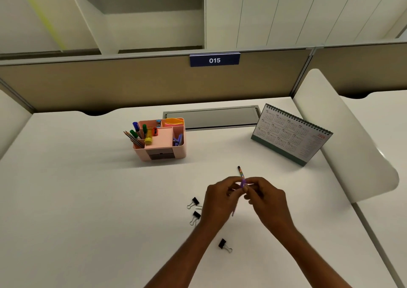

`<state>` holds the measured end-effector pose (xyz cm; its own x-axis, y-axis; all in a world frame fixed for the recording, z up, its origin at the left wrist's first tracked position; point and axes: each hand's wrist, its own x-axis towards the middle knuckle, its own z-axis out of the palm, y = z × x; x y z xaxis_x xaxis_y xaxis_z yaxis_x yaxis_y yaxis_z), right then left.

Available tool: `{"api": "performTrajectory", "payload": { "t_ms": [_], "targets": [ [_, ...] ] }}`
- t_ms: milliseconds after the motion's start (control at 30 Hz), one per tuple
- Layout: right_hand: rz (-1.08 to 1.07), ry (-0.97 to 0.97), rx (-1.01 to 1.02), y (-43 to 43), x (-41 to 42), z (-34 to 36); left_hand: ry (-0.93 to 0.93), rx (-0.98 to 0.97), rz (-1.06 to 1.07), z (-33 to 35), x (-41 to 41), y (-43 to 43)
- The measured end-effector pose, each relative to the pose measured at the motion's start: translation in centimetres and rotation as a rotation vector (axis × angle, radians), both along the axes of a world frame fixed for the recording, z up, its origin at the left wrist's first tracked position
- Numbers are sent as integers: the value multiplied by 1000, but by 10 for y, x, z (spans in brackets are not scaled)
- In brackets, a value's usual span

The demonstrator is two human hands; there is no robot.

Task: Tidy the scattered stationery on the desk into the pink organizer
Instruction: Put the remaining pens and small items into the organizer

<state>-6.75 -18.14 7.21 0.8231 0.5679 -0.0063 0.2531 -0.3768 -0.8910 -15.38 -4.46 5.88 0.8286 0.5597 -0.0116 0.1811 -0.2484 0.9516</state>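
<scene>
Above the desk [88, 199], toward its near edge & well apart from the pink organizer [141, 154], a thin patterned pencil [240, 170] is held clear of the surface. It is pinched by the curled fingers of the left hand [220, 196] & the right hand [266, 196], whose fingertips meet at a small purple piece [243, 183] on the shaft. Whether that piece is a cap, grip or clip can't be told, nor which hand has it. The pencil is judged v. light, stiff & smooth, so a two-finger pinch near mid-shaft should be enough. The dark tip sticking up past the fingers is prob. the fragile end & is best left untouched. Three black binder clips [195, 201] [196, 216] [223, 243] are left on the desk by the left forearm. They are judged light, hard & springy, and are best taken by the black body, as the wire handles flop. The organizer's left compartment is already filled w/ upright pens & pencils, so a slim item should drop in end-first. Readable writing: "015" in white on the blue sign [214, 60] on the partition, & "2026" in red on the desk calendar [288, 133]. Its smaller print is too fine to read, and no brand is legible.
</scene>
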Motion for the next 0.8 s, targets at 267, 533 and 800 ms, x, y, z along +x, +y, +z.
{"api": "performTrajectory", "payload": {
  "t_ms": [267,533,800],
  "targets": [
    [-35,-13,-71,25,8,-17,-64,-38,214,19,-17,56],
    [-121,-163,-538,16,26,-93,-139,199,466,54,-28,140],
    [-199,-379,-467,18,13,-121,-160,385,574,59,-7,219]
  ]
}}
